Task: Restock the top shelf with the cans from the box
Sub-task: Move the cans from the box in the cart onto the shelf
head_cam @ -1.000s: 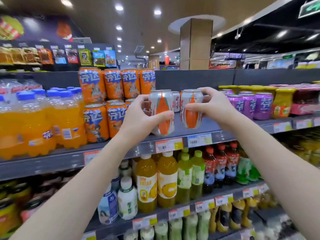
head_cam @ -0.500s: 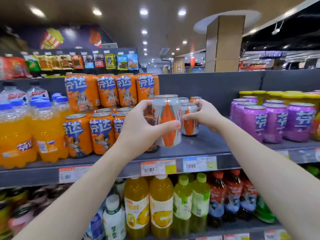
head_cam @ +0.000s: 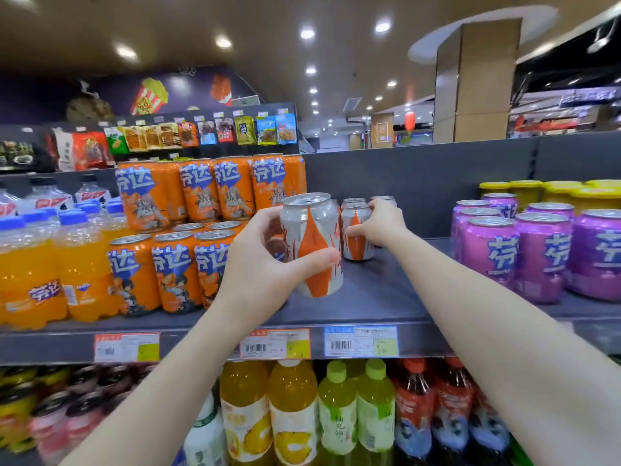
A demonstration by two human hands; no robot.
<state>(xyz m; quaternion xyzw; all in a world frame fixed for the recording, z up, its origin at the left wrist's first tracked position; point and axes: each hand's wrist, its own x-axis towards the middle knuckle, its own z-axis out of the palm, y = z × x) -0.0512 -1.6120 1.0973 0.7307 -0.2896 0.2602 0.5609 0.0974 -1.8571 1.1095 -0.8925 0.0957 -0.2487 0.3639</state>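
My left hand (head_cam: 265, 264) grips a silver can with an orange diamond (head_cam: 314, 243), held upright just above the front part of the grey top shelf (head_cam: 379, 297). My right hand (head_cam: 379, 223) reaches further back and grips a second silver-and-orange can (head_cam: 356, 238) that stands on the shelf. Behind it stand two more cans of the same kind (head_cam: 353, 200), mostly hidden by my fingers. The box is out of view.
Orange cans (head_cam: 174, 267) stand stacked in two layers to the left, with orange soda bottles (head_cam: 30, 274) beyond them. Purple cans (head_cam: 537, 253) and yellow tubs (head_cam: 527, 190) stand on the right. Bare shelf lies between the silver cans and the purple ones. Bottled drinks (head_cam: 292, 415) fill the shelf below.
Both hands moved forward over the shelf. The right hand carried its can toward the back and set it down by the other silver cans. The left hand's can came in above the shelf front.
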